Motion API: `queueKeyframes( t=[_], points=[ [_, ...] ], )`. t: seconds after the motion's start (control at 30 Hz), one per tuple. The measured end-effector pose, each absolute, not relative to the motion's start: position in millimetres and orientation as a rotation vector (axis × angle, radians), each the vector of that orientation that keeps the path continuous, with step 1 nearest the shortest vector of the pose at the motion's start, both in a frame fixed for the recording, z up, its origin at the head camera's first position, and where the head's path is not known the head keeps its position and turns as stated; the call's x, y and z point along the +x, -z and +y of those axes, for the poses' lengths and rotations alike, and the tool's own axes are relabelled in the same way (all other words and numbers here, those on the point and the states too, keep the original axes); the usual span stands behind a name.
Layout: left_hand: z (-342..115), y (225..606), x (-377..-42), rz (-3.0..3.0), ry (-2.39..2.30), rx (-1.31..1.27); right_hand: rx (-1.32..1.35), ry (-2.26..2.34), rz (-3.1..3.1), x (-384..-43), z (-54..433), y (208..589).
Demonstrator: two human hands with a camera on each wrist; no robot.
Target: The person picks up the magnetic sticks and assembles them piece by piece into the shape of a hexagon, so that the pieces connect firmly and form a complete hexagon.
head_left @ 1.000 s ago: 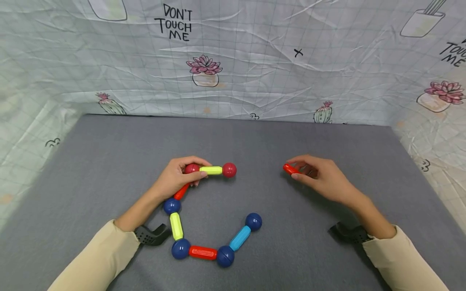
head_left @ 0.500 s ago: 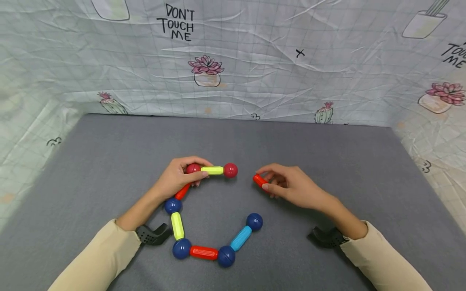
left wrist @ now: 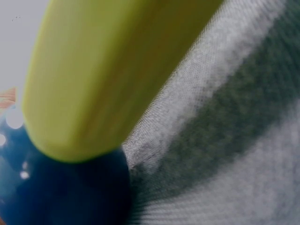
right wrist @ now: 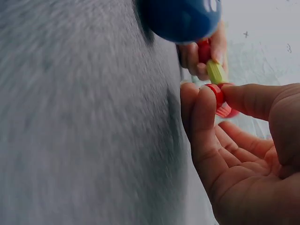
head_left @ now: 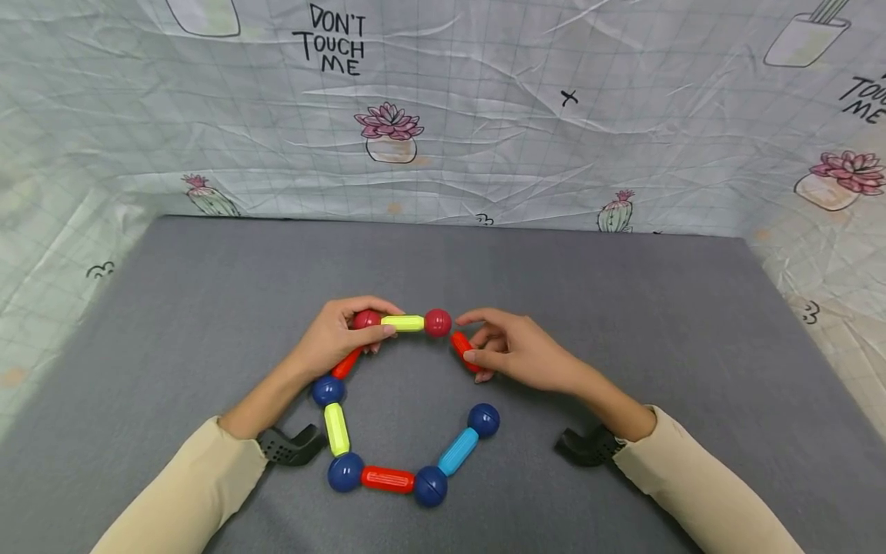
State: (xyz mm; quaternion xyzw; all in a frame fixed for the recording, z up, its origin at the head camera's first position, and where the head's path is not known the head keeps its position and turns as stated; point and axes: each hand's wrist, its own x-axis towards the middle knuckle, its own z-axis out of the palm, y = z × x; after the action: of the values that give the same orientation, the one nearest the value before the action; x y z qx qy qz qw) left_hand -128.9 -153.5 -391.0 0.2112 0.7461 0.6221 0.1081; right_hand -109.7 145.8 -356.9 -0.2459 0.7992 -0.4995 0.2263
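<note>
My left hand (head_left: pixel 335 332) holds the chain of magnetic rods and balls at its upper left, fingers around a red ball (head_left: pixel 365 318), thumb and fingertips at the yellow-green rod (head_left: pixel 407 323). A second red ball (head_left: pixel 438 322) caps that rod's right end. Just below and right of this ball, my right hand (head_left: pixel 526 352) pinches a loose red magnetic rod (head_left: pixel 461 346) between thumb and fingers, index fingertip close to the ball. In the right wrist view the rod's end (right wrist: pixel 214 95) shows between thumb and fingers. The left wrist view shows only a yellow-green rod (left wrist: pixel 93 79) and blue ball (left wrist: pixel 65 187).
The chain curves down through a red rod (head_left: pixel 344 365), blue balls (head_left: pixel 328 391), a yellow-green rod (head_left: pixel 336 429) and another red rod (head_left: pixel 388 480). A light blue rod (head_left: pixel 458 452) ends it at a blue ball (head_left: pixel 484 420). A printed cloth (head_left: pixel 484 154) hangs behind the grey table (head_left: pixel 623 292).
My right hand has moved left with the red rod, from well right of the chain to beside the red end ball. The left hand and the chain have stayed in place.
</note>
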Motion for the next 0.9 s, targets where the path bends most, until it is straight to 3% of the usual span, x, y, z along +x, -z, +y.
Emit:
queueKeyframes(
  t=[0.9],
  points=[
    [-148.5,382.9,-127.0,2.140,-1.649,0.690,-0.603,1.287,1.891,-109.6,142.3,352.6]
  ],
)
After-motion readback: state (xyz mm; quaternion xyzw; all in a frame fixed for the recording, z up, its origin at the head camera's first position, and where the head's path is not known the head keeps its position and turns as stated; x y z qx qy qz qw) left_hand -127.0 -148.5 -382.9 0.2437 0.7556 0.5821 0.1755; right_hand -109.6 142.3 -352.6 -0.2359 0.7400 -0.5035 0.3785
